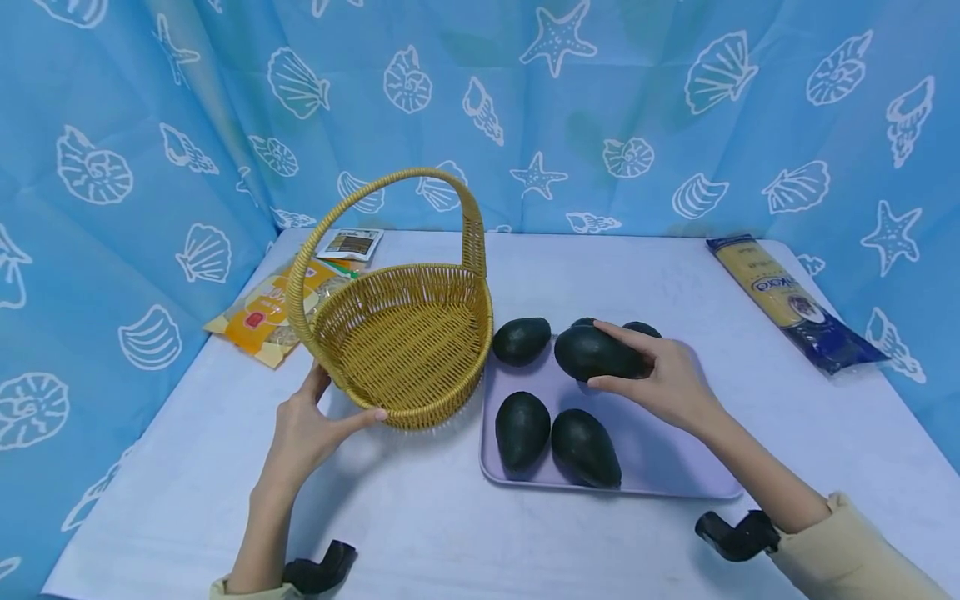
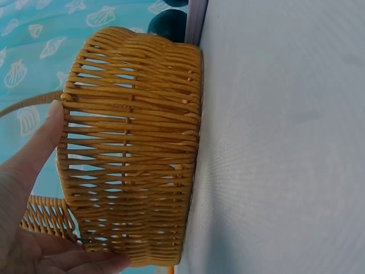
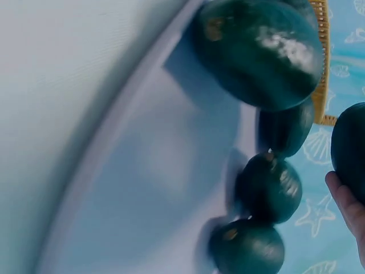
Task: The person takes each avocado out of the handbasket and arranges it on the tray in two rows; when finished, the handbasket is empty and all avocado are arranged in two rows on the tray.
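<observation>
My left hand [image 1: 306, 433] grips a yellow woven basket [image 1: 408, 421] by its near left side, thumb on the rim and fingers around the outer wall. The basket has a tall arched handle, and its inside shows bare weave. In the left wrist view the wicker wall [image 2: 131, 148] stands close along the white cloth. My right hand [image 1: 671, 379] holds a dark green avocado [image 1: 598, 353] above a lilac tray [image 1: 660, 467], thumb on the near side. Other avocados lie at the tray's left: two in front [image 1: 522, 432], one at back left [image 1: 522, 341], and others partly hidden behind the held one.
Left of the basket lie an orange-and-clear food bag [image 1: 258, 321] and a small white packet [image 1: 351, 244]. A blue-and-yellow pasta bag [image 1: 795, 304] lies at the back right. A blue shell-print curtain [image 1: 555, 108] hangs behind the white-covered table [image 1: 487, 550].
</observation>
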`<state>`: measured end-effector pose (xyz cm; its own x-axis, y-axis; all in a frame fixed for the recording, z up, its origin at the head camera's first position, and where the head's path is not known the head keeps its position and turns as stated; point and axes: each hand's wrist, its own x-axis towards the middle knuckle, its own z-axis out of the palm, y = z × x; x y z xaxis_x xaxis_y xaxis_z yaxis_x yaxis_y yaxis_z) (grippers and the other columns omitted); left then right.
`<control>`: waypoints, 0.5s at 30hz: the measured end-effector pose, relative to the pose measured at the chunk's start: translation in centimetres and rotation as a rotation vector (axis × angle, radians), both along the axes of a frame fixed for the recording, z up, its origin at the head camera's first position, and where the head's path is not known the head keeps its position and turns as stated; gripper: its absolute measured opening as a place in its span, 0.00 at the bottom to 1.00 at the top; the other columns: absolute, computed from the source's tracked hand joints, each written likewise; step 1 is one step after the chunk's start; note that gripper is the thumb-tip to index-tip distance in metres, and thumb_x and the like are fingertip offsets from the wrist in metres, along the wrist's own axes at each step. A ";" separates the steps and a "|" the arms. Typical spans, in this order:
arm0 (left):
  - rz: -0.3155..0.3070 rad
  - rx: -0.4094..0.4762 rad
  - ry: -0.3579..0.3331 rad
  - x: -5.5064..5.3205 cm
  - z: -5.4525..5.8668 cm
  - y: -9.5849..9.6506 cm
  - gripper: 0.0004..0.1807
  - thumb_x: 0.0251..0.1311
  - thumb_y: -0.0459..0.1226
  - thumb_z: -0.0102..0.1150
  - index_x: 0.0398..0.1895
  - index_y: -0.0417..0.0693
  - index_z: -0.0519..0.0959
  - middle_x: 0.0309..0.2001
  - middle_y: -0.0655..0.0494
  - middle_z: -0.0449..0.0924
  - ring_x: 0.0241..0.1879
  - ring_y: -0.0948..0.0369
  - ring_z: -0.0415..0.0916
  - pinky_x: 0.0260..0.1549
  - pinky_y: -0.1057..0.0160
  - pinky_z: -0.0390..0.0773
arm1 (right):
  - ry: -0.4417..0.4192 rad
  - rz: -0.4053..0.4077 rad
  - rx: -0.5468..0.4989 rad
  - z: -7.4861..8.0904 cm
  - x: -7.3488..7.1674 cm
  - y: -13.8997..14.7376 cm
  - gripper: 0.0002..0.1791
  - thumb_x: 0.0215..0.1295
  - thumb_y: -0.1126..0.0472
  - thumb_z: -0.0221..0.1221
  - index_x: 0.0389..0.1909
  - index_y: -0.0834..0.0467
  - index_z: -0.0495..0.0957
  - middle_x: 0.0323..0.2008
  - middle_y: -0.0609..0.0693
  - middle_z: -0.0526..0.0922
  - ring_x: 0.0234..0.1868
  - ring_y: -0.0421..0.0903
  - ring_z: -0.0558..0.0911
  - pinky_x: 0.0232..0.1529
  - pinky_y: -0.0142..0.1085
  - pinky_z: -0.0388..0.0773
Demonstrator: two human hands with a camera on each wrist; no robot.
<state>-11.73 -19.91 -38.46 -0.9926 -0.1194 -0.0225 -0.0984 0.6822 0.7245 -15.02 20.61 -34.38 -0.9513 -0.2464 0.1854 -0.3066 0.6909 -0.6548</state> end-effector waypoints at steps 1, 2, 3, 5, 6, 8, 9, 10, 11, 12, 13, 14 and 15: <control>0.000 -0.001 0.001 0.0 0.0 0.0 0.64 0.42 0.58 0.72 0.77 0.49 0.44 0.74 0.41 0.55 0.73 0.43 0.51 0.65 0.37 0.61 | 0.000 -0.008 0.009 -0.1 0.2 0.3 0.37 0.54 0.54 0.70 0.66 0.53 0.71 0.56 0.62 0.79 0.42 0.52 0.75 0.39 0.39 0.73; -0.001 -0.002 0.003 0.0 0.0 0.0 0.64 0.43 0.58 0.73 0.77 0.49 0.44 0.74 0.41 0.55 0.73 0.43 0.51 0.65 0.37 0.61 | -0.007 -0.015 0.013 -0.3 0.4 0.6 0.37 0.54 0.53 0.70 0.66 0.53 0.71 0.56 0.63 0.78 0.42 0.53 0.75 0.39 0.39 0.73; -0.001 -0.003 0.001 0.0 0.0 0.0 0.64 0.43 0.58 0.72 0.77 0.49 0.44 0.74 0.41 0.55 0.73 0.43 0.51 0.65 0.37 0.61 | -0.017 -0.021 0.011 -0.4 0.5 0.9 0.37 0.54 0.53 0.70 0.66 0.53 0.70 0.57 0.64 0.77 0.43 0.53 0.75 0.39 0.39 0.74; 0.004 -0.006 -0.004 0.0 0.0 0.0 0.64 0.43 0.58 0.72 0.77 0.49 0.43 0.74 0.41 0.54 0.73 0.43 0.51 0.66 0.37 0.60 | -0.030 -0.038 0.024 -0.6 0.8 1.5 0.38 0.54 0.52 0.70 0.66 0.54 0.70 0.56 0.66 0.77 0.41 0.53 0.74 0.36 0.36 0.73; 0.006 -0.008 -0.007 0.0 0.0 0.0 0.64 0.43 0.59 0.72 0.77 0.49 0.43 0.74 0.41 0.54 0.73 0.43 0.51 0.66 0.37 0.61 | -0.036 -0.047 0.029 -0.8 1.0 1.7 0.38 0.54 0.52 0.70 0.66 0.54 0.70 0.56 0.66 0.76 0.41 0.53 0.74 0.36 0.35 0.72; 0.010 -0.009 -0.013 0.0 0.0 0.0 0.65 0.43 0.59 0.72 0.77 0.50 0.42 0.74 0.41 0.54 0.73 0.43 0.51 0.66 0.38 0.60 | -0.042 -0.061 0.037 -1.1 1.3 2.1 0.38 0.53 0.51 0.70 0.66 0.54 0.70 0.55 0.66 0.77 0.39 0.52 0.74 0.33 0.33 0.71; 0.011 -0.010 -0.015 0.0 0.0 0.0 0.65 0.43 0.59 0.72 0.77 0.50 0.42 0.74 0.41 0.54 0.73 0.43 0.51 0.66 0.38 0.60 | -0.046 -0.065 0.041 -1.3 1.4 2.3 0.38 0.53 0.51 0.70 0.66 0.54 0.69 0.54 0.66 0.77 0.38 0.52 0.73 0.31 0.32 0.70; 0.011 -0.011 -0.016 0.0 0.0 0.0 0.65 0.43 0.59 0.72 0.77 0.50 0.42 0.74 0.41 0.54 0.73 0.43 0.51 0.66 0.38 0.60 | -0.049 -0.070 0.046 -1.5 1.6 2.5 0.39 0.53 0.51 0.70 0.66 0.54 0.69 0.53 0.66 0.78 0.37 0.51 0.73 0.30 0.31 0.68; 0.010 -0.012 -0.016 0.0 -0.1 0.0 0.65 0.43 0.59 0.72 0.77 0.50 0.42 0.74 0.41 0.54 0.73 0.43 0.51 0.66 0.38 0.61 | -0.055 -0.075 0.051 -1.7 1.8 2.6 0.39 0.53 0.50 0.70 0.67 0.54 0.69 0.52 0.65 0.78 0.36 0.50 0.72 0.29 0.30 0.67; 0.010 -0.013 -0.015 0.0 -0.1 0.0 0.65 0.43 0.59 0.72 0.77 0.50 0.42 0.74 0.41 0.53 0.73 0.43 0.51 0.66 0.38 0.61 | -0.060 -0.078 0.053 -1.9 2.0 2.8 0.39 0.53 0.50 0.70 0.67 0.54 0.69 0.51 0.64 0.78 0.35 0.50 0.72 0.28 0.30 0.67; 0.010 -0.013 -0.014 0.0 -0.1 0.0 0.65 0.42 0.59 0.73 0.77 0.49 0.42 0.74 0.40 0.54 0.73 0.43 0.51 0.66 0.38 0.61 | -0.065 -0.081 0.053 -2.1 2.1 2.9 0.39 0.53 0.50 0.70 0.66 0.54 0.69 0.52 0.64 0.79 0.35 0.49 0.72 0.28 0.30 0.66; 0.010 -0.015 -0.013 -0.1 -0.1 0.0 0.65 0.42 0.59 0.73 0.77 0.49 0.42 0.74 0.40 0.54 0.73 0.43 0.51 0.66 0.38 0.61 | -0.070 -0.084 0.055 -2.2 2.3 3.0 0.39 0.53 0.50 0.70 0.66 0.54 0.70 0.52 0.64 0.79 0.34 0.49 0.72 0.28 0.30 0.66; 0.011 -0.016 -0.013 -0.1 -0.1 0.0 0.65 0.42 0.59 0.73 0.77 0.49 0.42 0.74 0.40 0.54 0.73 0.43 0.52 0.65 0.38 0.61 | -0.074 -0.087 0.059 -2.3 2.4 3.1 0.39 0.53 0.49 0.70 0.66 0.55 0.70 0.54 0.65 0.78 0.35 0.49 0.73 0.29 0.30 0.66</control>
<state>-11.80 -19.92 -38.57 -0.9909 -0.1303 -0.0331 -0.1149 0.6929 0.7118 -12.58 23.74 -36.73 -0.9801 -0.1710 0.1012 -0.1961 0.7507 -0.6309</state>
